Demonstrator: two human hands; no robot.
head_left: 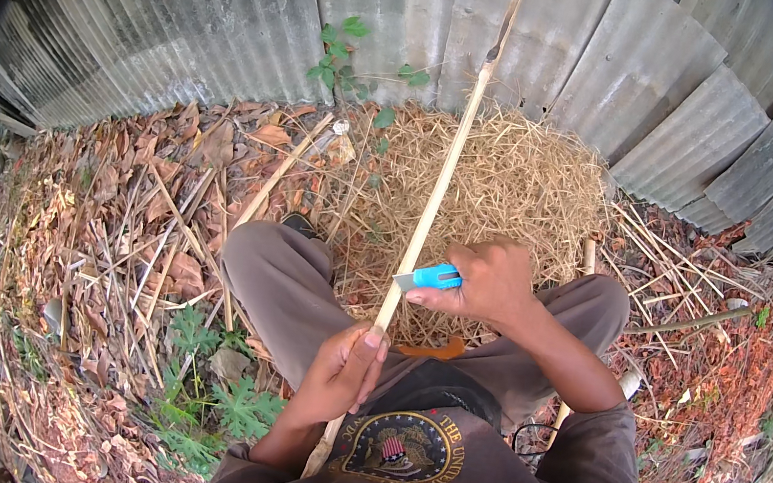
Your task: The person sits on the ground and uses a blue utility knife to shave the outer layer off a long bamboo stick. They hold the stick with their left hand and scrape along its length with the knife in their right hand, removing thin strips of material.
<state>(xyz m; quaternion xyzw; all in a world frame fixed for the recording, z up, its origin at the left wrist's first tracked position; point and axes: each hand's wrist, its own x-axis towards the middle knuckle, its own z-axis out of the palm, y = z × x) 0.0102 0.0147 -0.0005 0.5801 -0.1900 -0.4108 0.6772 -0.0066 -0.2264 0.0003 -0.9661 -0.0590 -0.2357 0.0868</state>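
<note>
A long pale bamboo stick (444,171) runs from my lap up toward the metal wall. My left hand (343,374) is closed around its lower part, near my waist. My right hand (490,281) grips a small blue-handled utility knife (429,277), whose blade rests against the stick just above my left hand. My knees in grey-brown trousers spread to either side of the stick.
A heap of dry straw shavings (504,179) lies ahead between my knees. Dry leaves and loose sticks (144,207) cover the ground at left. More cut sticks (662,251) lie at right. A corrugated metal wall (242,4) stands behind. Green weeds (217,396) grow at lower left.
</note>
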